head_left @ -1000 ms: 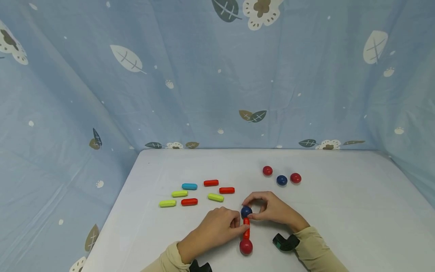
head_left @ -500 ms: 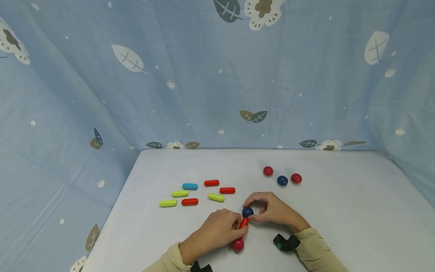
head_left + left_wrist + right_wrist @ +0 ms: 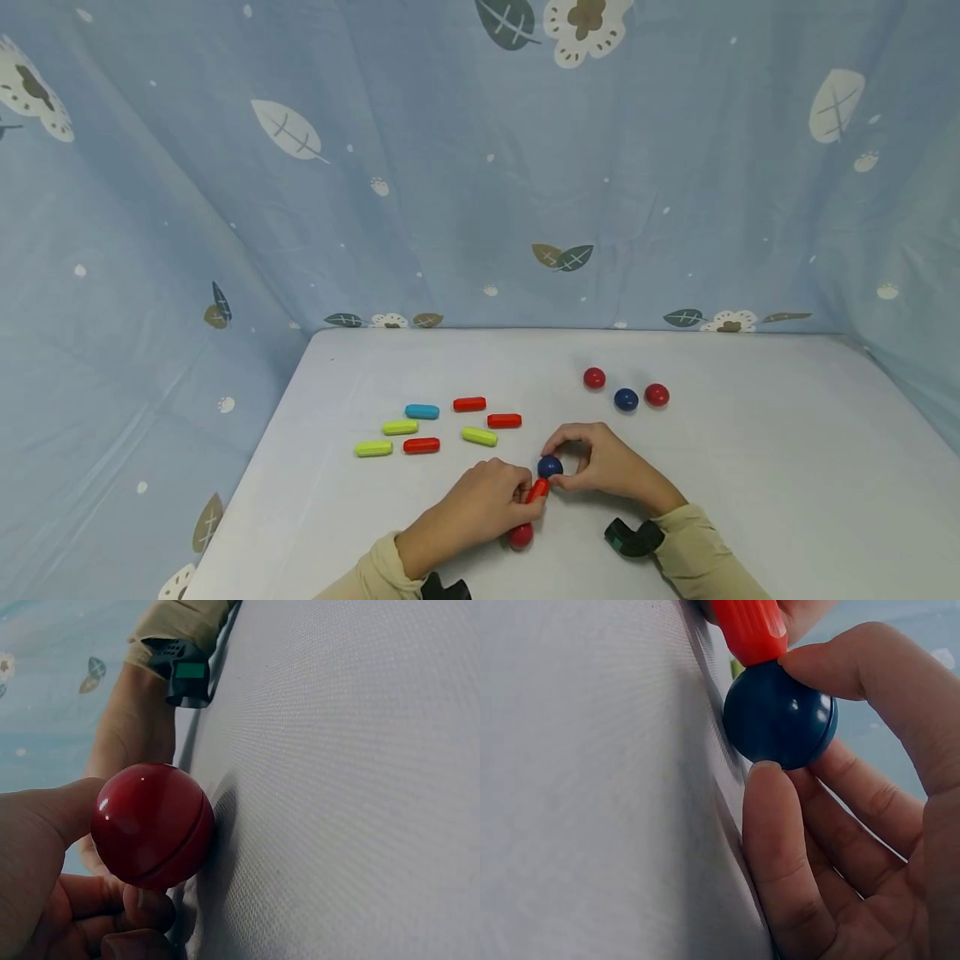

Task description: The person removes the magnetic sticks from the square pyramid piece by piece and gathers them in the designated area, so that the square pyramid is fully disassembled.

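On the white table (image 3: 750,467) my right hand (image 3: 592,460) pinches a dark blue ball (image 3: 550,467) between thumb and fingers; the right wrist view shows that blue ball (image 3: 780,714) joined to the end of a red stick (image 3: 751,628). My left hand (image 3: 491,504) grips the red stick (image 3: 537,490), which slants down-left to a red ball (image 3: 521,536) at its near end. In the left wrist view the red ball (image 3: 152,825) sits against my thumb, on the table.
Loose sticks lie to the left: a cyan one (image 3: 422,412), red ones (image 3: 469,404) (image 3: 504,421) (image 3: 422,445) and green ones (image 3: 400,427) (image 3: 372,448) (image 3: 479,436). Farther back right sit two red balls (image 3: 594,378) (image 3: 656,394) and a blue ball (image 3: 626,399). Blue patterned cloth (image 3: 480,167) walls the table.
The red stick has swung from pointing straight toward me to slanting left; its red ball moved left and slightly away. Both hands keep their hold.
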Demonstrator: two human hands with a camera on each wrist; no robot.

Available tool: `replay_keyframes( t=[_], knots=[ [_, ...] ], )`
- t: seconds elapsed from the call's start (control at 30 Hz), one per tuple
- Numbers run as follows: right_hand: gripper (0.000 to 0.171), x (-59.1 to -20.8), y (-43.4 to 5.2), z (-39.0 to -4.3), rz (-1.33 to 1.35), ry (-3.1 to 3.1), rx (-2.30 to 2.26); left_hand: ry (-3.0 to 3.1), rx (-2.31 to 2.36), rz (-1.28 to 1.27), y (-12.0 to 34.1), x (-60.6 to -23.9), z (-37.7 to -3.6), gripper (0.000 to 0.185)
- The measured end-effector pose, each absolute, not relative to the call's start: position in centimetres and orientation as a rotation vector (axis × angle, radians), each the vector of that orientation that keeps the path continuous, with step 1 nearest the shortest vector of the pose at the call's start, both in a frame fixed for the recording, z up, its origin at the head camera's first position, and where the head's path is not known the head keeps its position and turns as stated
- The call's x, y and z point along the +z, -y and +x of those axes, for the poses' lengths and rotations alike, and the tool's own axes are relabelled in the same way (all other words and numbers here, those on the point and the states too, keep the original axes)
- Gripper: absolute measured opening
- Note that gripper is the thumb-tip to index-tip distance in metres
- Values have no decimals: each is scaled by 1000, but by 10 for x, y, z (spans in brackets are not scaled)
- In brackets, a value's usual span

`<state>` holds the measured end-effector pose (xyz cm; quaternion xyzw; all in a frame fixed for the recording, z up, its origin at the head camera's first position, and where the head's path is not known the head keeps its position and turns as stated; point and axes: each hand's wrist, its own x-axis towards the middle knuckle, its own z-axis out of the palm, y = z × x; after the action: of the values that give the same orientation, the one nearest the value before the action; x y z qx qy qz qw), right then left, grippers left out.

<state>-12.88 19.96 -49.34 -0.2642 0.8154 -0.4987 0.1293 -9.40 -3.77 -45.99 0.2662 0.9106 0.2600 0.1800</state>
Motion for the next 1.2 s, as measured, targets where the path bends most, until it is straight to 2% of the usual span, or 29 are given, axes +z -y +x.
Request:
replay_keyframes(
  t=[0.37, 0.6, 0.97, 1.2],
  knots=[
    [28, -487, -203, -128, -781, -2511, -1365, -2564, 749, 762, 38, -461, -95, 33],
    [26, -480, -234, -135, -643, -2647, -1221, -2516, 773, 736, 39, -462, -94, 33],
    [29, -448, -290, -136, -436, -2618, -1227, -2556, 819, 746, 40, -462, -94, 32],
    [32, -450, -305, -137, -298, -2680, -1144, -2564, 828, 757, 41, -461, -93, 31]
  ],
)
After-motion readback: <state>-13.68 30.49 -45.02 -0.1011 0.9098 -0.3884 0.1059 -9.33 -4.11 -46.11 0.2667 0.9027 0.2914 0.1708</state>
